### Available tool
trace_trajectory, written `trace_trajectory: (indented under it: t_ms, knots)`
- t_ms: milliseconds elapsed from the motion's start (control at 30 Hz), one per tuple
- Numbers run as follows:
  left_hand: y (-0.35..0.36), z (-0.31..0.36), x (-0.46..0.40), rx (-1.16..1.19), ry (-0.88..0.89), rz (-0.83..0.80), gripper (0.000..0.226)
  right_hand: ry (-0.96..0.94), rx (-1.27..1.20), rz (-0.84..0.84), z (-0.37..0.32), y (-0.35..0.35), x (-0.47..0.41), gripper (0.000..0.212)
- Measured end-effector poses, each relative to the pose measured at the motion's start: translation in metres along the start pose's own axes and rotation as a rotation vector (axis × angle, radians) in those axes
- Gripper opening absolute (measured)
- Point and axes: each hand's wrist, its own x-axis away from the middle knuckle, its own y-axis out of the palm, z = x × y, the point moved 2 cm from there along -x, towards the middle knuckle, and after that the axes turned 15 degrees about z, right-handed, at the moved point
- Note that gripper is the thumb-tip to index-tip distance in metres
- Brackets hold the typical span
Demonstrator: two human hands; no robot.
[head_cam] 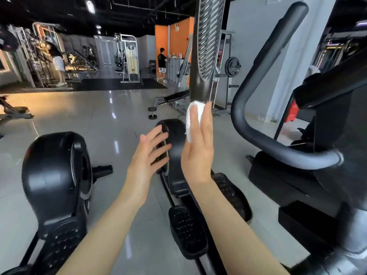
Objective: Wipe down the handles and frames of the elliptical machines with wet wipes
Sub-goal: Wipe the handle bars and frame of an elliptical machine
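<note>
Right hand [197, 153], fingers straight, presses a white wipe [193, 120] to the handle [206, 52]; left hand [147, 161] spread, holding nothing.

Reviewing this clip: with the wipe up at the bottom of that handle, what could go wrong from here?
The wet wipe lies against straight fingers of the right hand, not gripped, so it may slip off the handle. The left hand hovers free, so the handle may swing unbraced.

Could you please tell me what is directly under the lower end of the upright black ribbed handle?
A crumpled white wet wipe, held up against the black ribbed handle by the right hand; its straight fingers cover part of the wipe.
</note>
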Motion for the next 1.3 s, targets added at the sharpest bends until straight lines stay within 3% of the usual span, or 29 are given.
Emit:
trace_trajectory:
  t_ms: [167,300,367,433,500,567,700,800,900,967,1033,1133,1300]
  knots:
    - [-0.009,-0.017,0.0,-0.034,-0.042,-0.002,0.065,-0.059,0.142,-0.074,0.018,-0.011,0.057,0.047]
    - [-0.006,-0.036,0.005,-0.071,-0.099,-0.028,0.066,0.017,0.289,-0.324,0.03,-0.035,0.119,0.075]
    - [-0.005,-0.047,0.01,-0.081,-0.123,-0.042,0.068,-0.033,0.431,-0.477,0.034,-0.053,0.15,0.084]
    - [-0.004,-0.056,0.016,-0.085,-0.146,-0.053,0.07,-0.059,0.5,-0.543,0.041,-0.076,0.169,0.082]
    - [0.0,-0.061,0.021,-0.096,-0.161,-0.064,0.063,0.057,0.482,-0.555,0.045,-0.097,0.167,0.075]
    - [0.005,-0.061,0.023,-0.106,-0.169,-0.081,0.05,0.15,0.441,-0.513,0.043,-0.111,0.155,0.064]
    - [0.007,-0.052,0.016,-0.128,-0.142,-0.107,0.046,0.445,0.272,-0.14,0.024,-0.111,0.096,0.045]
    - [0.002,-0.045,0.009,-0.144,-0.108,-0.116,0.049,0.408,0.118,0.012,0.003,-0.08,0.034,0.051]
    - [-0.003,-0.039,0.002,-0.136,-0.069,-0.114,0.057,0.391,-0.02,-0.07,-0.024,-0.029,0.009,0.053]
    - [-0.008,-0.038,-0.003,-0.126,-0.061,-0.103,0.066,0.406,-0.06,-0.028,-0.033,-0.011,0.023,0.056]
    - [-0.014,-0.039,-0.006,-0.12,-0.063,-0.08,0.059,0.411,-0.037,0.014,-0.03,-0.005,0.05,0.059]
    - [-0.021,-0.051,-0.002,-0.174,-0.068,-0.112,0.047,0.371,0.084,-0.051,-0.021,-0.008,0.099,0.067]
    - [-0.025,-0.088,0.011,-0.258,-0.17,-0.143,0.041,0.399,0.168,-0.143,-0.005,-0.027,0.148,0.054]
